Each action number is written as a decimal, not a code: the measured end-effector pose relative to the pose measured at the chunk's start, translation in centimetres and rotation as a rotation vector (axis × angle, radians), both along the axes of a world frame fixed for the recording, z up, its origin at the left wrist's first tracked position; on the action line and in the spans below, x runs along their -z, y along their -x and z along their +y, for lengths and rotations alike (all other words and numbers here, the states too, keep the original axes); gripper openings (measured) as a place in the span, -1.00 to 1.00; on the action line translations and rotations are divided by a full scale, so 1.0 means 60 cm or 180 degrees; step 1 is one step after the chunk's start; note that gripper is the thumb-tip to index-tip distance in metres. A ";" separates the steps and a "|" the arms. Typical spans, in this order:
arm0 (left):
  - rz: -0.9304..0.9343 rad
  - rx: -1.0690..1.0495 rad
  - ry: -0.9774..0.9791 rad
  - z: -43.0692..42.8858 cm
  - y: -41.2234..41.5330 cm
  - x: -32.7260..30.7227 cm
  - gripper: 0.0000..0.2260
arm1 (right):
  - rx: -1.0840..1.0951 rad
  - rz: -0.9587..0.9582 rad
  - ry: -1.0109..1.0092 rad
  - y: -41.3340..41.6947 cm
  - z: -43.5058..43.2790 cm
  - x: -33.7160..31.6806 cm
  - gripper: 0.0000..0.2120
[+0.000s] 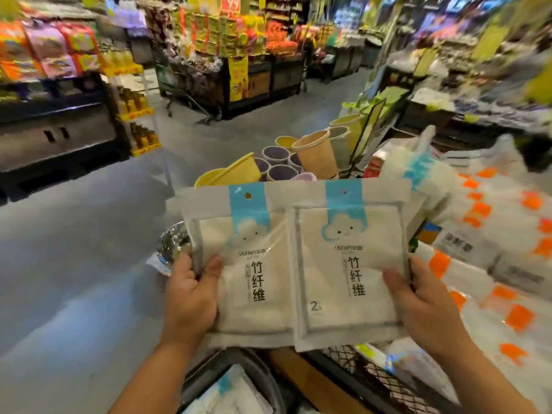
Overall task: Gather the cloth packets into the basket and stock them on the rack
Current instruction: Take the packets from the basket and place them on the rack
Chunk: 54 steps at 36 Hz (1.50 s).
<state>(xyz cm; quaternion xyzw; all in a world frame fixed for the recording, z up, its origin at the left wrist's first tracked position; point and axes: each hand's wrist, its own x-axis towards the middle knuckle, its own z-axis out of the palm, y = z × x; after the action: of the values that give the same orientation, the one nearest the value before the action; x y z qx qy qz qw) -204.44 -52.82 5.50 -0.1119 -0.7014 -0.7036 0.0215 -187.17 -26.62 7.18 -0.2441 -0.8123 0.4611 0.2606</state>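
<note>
1. Holding up two cloth packets, one in each hand, the person looks ready to put them in the basket. That is my guess at the job right now.
2. The left hand (191, 294) grips the left packet (254, 264) near its 8 o'clock corner. The thumb is on the front and the fingers are curled behind.
3. The right hand (418, 300) pinches the right packet (349, 264) at its 4 o'clock edge, thumb on the front.
4. The right packet lies over the 3 o'clock side of the left packet, so they touch.
5. The basket (263, 375) is at 6 o'clock from the hands, just below them. Other packets (236, 389) lie inside it.
6. To do this well, slide the two packets into one flat pile. Keep the thumbs tight, as the plastic looks slippery. Lower them toward 6 o'clock and lay them flat.
7. The wire mesh (373, 375) at 5 o'clock is near, so keep the corners off it.
8. Some tubs (313, 153) stand at 12 o'clock, well apart.
</note>
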 end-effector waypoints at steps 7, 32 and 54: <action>0.0161 0.0671 -0.0082 0.187 0.056 -0.049 -0.86 | 0.0347 0.0459 0.0111 -0.003 0.122 -0.043 -0.73; -0.0435 0.1763 0.0467 0.807 0.228 0.016 -0.81 | 0.0824 0.0412 0.2327 0.174 0.591 0.100 -0.65; 0.0027 0.1589 0.3874 0.838 0.416 0.381 -0.81 | 0.1880 -0.1558 -0.0615 0.284 0.695 0.280 -0.29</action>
<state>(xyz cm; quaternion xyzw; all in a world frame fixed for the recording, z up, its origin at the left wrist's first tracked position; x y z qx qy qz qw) -229.43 -2.52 -17.33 -0.2662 -0.9269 -0.1647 -0.2068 -204.20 15.06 -9.63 -0.5444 -0.7849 0.2160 0.2024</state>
